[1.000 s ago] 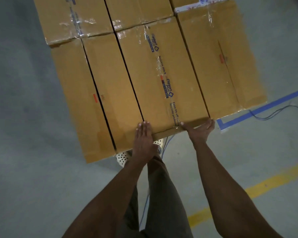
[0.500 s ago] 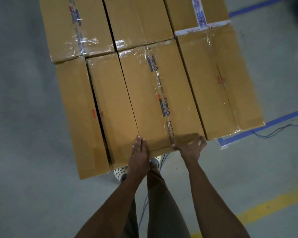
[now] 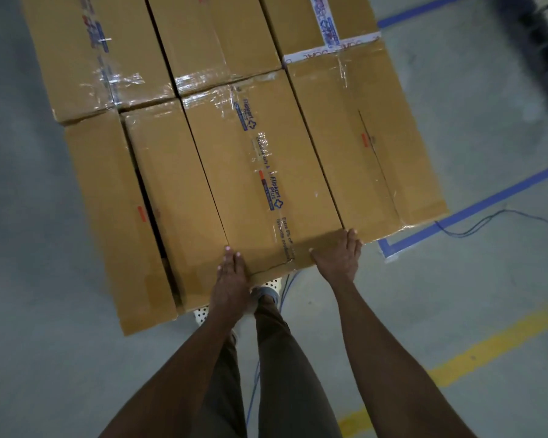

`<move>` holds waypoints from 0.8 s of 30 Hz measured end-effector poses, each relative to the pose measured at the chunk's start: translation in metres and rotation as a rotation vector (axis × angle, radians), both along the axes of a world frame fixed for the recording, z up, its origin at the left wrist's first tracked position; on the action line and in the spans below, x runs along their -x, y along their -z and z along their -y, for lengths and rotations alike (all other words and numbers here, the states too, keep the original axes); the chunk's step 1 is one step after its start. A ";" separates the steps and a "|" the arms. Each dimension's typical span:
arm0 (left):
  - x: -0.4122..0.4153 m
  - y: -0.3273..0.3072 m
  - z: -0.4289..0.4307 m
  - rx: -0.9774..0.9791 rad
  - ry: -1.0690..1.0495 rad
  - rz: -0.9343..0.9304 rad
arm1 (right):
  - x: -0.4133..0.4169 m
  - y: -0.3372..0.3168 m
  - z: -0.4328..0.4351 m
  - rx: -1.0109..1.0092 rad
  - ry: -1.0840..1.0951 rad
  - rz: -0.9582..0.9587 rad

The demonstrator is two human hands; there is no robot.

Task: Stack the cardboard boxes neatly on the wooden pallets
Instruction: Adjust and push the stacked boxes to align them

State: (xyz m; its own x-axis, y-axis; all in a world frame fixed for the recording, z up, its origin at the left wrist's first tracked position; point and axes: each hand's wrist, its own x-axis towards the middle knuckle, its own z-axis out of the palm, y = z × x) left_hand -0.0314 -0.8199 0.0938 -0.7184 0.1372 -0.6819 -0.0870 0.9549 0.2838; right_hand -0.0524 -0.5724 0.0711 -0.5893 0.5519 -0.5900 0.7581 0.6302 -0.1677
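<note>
Several brown cardboard boxes lie side by side in two rows, filling the upper half of the view. The taped box (image 3: pixel 260 172) in the near row carries clear tape with blue print. My left hand (image 3: pixel 230 279) lies flat with straight fingers at its near left corner. My right hand (image 3: pixel 337 256) presses flat on its near right corner, thumb spread along the near edge. A box (image 3: pixel 174 200) sits to its left and another box (image 3: pixel 361 147) to its right, both touching it. The pallet beneath is hidden.
A dark gap (image 3: pixel 152 216) separates the two leftmost near boxes. Blue floor tape (image 3: pixel 475 210) marks a corner at the right, with a thin cable (image 3: pixel 503 216) lying across it. A yellow floor line (image 3: pixel 494 346) runs lower right. My legs and perforated shoes (image 3: pixel 271 286) stand at the stack's near edge.
The view has dropped and the stack sits lower in frame. My right hand went from gripping the near right corner to lying flat on it. My left hand stays at the near left corner.
</note>
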 end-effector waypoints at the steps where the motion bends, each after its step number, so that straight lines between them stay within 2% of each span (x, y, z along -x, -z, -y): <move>1: 0.000 -0.001 -0.001 0.005 -0.005 0.010 | -0.001 0.002 0.000 -0.005 -0.020 0.003; 8: 0.020 -0.014 0.013 -0.065 0.028 0.041 | 0.007 -0.023 -0.002 0.002 -0.117 0.167; 12: 0.023 -0.051 0.036 -0.106 -0.075 -0.024 | 0.006 -0.045 0.063 0.005 -0.249 0.011; 14: 0.012 -0.069 0.057 -0.102 -0.185 -0.113 | -0.007 -0.055 0.110 0.070 -0.388 -0.033; 18: -0.033 -0.090 0.117 -0.106 -0.474 -0.368 | -0.045 -0.075 0.205 0.179 -0.735 0.046; 22: -0.099 -0.097 0.185 -0.051 -0.794 -0.411 | -0.065 -0.084 0.274 0.159 -1.231 -0.008; 24: -0.132 -0.088 0.215 -0.038 -0.969 -0.433 | -0.059 -0.084 0.308 0.140 -1.357 -0.064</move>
